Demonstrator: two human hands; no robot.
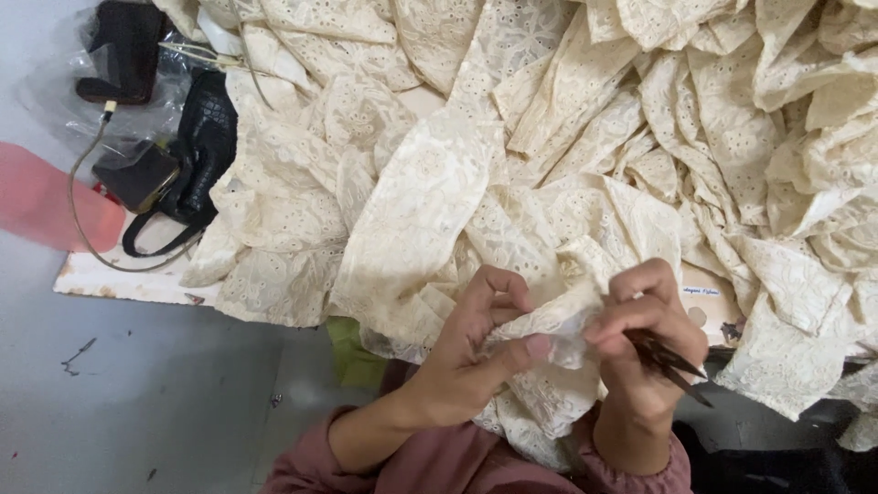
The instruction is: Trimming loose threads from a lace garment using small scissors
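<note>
The left hand pinches a fold of cream lace cloth between thumb and fingers, low in the middle of the frame. Just beside it, the right hand grips the same fold while clasping small dark snips against its palm. The cloth heaps across the whole upper frame. A black handbag lies at upper left, near a cable.
</note>
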